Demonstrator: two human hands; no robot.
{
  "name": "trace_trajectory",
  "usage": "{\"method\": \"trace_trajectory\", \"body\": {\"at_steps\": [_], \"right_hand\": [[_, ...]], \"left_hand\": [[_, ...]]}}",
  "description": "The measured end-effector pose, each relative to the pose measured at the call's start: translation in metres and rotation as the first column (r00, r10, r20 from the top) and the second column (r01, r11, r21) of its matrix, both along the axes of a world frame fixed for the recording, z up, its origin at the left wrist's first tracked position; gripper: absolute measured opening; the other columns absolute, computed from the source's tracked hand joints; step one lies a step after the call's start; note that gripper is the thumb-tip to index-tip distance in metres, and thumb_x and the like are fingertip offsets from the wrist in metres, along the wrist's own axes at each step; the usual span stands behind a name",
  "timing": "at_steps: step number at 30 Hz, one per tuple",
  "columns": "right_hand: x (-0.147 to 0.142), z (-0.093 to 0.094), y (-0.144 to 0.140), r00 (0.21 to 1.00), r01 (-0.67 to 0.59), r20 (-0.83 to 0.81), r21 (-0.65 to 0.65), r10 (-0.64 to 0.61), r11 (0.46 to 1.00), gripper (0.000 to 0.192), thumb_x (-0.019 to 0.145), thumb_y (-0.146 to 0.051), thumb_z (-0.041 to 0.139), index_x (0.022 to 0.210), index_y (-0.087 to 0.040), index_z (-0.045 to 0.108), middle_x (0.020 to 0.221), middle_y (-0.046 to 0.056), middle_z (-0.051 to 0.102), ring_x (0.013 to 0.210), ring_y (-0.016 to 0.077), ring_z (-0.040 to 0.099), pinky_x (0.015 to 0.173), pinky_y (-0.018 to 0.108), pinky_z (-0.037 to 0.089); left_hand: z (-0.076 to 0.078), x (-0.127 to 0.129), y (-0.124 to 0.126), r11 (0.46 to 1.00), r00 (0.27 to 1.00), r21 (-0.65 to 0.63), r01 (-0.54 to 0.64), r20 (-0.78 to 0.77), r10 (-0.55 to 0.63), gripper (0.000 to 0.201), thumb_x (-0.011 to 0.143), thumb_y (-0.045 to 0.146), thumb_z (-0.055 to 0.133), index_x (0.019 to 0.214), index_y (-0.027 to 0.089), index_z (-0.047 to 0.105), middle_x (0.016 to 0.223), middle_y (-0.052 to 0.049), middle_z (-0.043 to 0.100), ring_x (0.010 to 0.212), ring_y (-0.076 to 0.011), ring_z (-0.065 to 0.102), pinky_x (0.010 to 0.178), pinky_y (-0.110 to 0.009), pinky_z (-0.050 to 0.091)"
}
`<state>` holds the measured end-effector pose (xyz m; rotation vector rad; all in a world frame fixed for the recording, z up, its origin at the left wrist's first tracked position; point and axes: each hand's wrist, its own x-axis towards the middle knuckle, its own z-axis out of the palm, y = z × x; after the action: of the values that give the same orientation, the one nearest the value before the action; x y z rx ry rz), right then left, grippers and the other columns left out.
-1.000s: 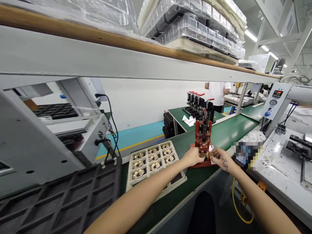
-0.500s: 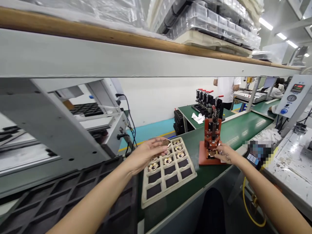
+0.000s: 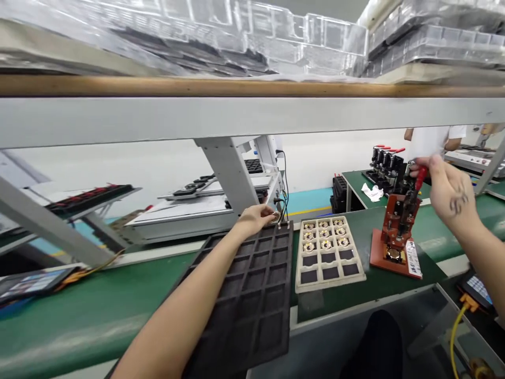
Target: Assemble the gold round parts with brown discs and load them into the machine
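My left hand [image 3: 255, 220] is over the far end of a black compartment tray [image 3: 272, 316], its fingers pinching a small round, shiny watch part [image 3: 276, 214], partly hidden. To the right stands a red toggle press [image 3: 398, 221], with a gold-coloured watch case [image 3: 393, 255] on its base under the plunger. My right hand [image 3: 452, 189] is closed at the press's red lever handle [image 3: 420, 179], its fingers curling behind it. Between my hands lies a cream tray [image 3: 330, 287], with gold watch cases [image 3: 326, 245] in its far rows and dark-lined pockets in the near ones.
A shelf beam [image 3: 252, 113] crosses overhead, loaded with clear plastic trays [image 3: 307, 42]. More black presses with red levers [image 3: 384, 163] and a white cloth [image 3: 372, 192] are on a table behind. A person in white [image 3: 432, 141] stands beyond. A tablet [image 3: 33, 281] lies left.
The view has swung left. My left hand has moved from the cream tray to above the black tray, still holding the round part. My right hand has gone from the press base up to its lever.
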<state>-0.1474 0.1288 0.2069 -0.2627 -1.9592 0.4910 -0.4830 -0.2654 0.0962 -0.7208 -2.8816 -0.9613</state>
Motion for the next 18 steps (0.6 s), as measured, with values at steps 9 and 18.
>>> {"method": "trace_trajectory", "body": {"at_steps": [9,18], "right_hand": [[0.035,-0.123,-0.024,0.976,-0.200,-0.048,0.192,0.213,0.961,0.029,0.110,-0.026,0.047,0.116,-0.022,0.076,0.131,0.008,0.077,0.137,0.0293,0.065,0.128,0.057,0.036],[0.108,-0.173,-0.004,0.997,0.032,0.071,-0.120,-0.023,0.992,0.040,0.108,-0.048,0.047,0.122,-0.023,0.075,0.133,0.012,0.074,0.131,0.0329,0.066,0.118,0.052,0.047]], "left_hand": [[-0.061,-0.024,0.010,0.982,1.000,-0.187,-0.001,-0.030,-0.004,0.026,0.103,0.038,0.067,0.118,0.017,0.072,0.124,-0.010,0.073,0.112,-0.0249,0.071,0.100,-0.047,0.059],[-0.063,0.005,0.036,0.987,0.989,-0.048,0.151,0.014,-0.150,0.034,0.102,0.042,0.067,0.125,0.018,0.071,0.133,-0.013,0.071,0.121,-0.0291,0.068,0.105,-0.050,0.056]]}}
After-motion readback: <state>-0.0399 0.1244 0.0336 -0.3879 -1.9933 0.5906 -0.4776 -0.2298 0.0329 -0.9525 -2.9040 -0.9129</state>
